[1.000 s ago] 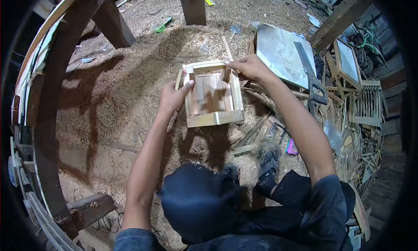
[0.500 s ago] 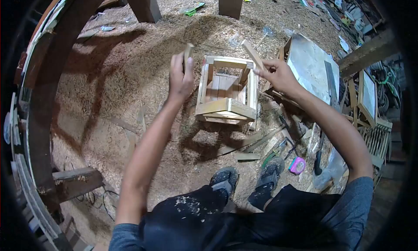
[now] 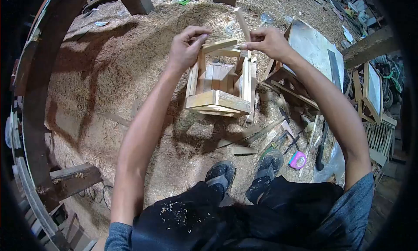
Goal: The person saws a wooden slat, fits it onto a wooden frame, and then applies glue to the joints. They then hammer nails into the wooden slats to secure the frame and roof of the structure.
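A small open wooden frame [image 3: 201, 99] stands on the sawdust floor in front of me, with slats visible inside it. My left hand [image 3: 186, 47] is at its far left corner, thumb and forefinger close together. From this hand a short wooden strip [image 3: 220, 45] reaches across the frame's far top edge; the fingers beneath are partly hidden. My right hand [image 3: 266, 43] pinches a second wooden strip [image 3: 242, 23], which stands tilted up at the far right corner. Its fingertips are close to the right end of the first strip.
A wooden piece with a pale panel [image 3: 310, 55] stands on the right. Near my sandals [image 3: 220, 175] lie a pink tape measure [image 3: 298, 160], a dark-handled tool [image 3: 321, 157] and wood offcuts [image 3: 244, 151]. Thick wooden posts [image 3: 135, 0] stand at the back; a beam [image 3: 76, 179] is at lower left.
My left hand has moved up and right, and its strip has turned from upright to lying across the frame's far edge. My right hand has moved slightly left and up, its strip now steeper.
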A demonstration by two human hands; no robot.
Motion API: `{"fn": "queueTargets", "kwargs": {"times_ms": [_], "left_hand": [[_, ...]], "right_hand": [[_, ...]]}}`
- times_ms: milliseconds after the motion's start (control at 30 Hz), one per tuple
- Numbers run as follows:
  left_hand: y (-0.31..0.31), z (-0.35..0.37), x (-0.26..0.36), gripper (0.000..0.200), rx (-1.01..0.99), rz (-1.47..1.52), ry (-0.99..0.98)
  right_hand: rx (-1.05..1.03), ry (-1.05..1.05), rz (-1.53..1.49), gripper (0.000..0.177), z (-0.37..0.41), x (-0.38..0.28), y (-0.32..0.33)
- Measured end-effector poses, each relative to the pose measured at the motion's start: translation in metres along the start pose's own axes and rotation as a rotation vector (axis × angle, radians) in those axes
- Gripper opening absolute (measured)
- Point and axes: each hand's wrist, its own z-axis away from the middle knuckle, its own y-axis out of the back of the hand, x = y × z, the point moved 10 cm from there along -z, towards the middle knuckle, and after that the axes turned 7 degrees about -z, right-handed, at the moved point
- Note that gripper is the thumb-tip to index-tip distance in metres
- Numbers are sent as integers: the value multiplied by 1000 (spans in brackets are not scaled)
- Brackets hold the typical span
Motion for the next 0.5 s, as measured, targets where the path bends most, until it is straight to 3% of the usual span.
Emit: {"fn": "queueTargets", "kwargs": {"times_ms": [67,133,167,233,267,367,500], "left_hand": [[-16,14,-12,17,-91,-83,145],[-25,24,8,20,-100,-210,-99],[-26,22,5,20,-107,-206,-106],[-28,18,-18,29,-185,-98,135],[-25,18,-16,29,-180,-99,136],[-27,16,17,42,-250,-620,-143],[-41,13,23,40,-362,-751,-234]], "right_hand": [[-82,33,-141,46,-3,-11,-18],[-17,71,39,41,3,-24,-18],[-22,38,41,40,1,-15,-18],[-26,9,49,39,-10,1,-17],[-20,-3,14,38,-14,11,-16],[-10,46,2,35,-10,3,-20],[68,173,57,32,4,-7,-20]]}}
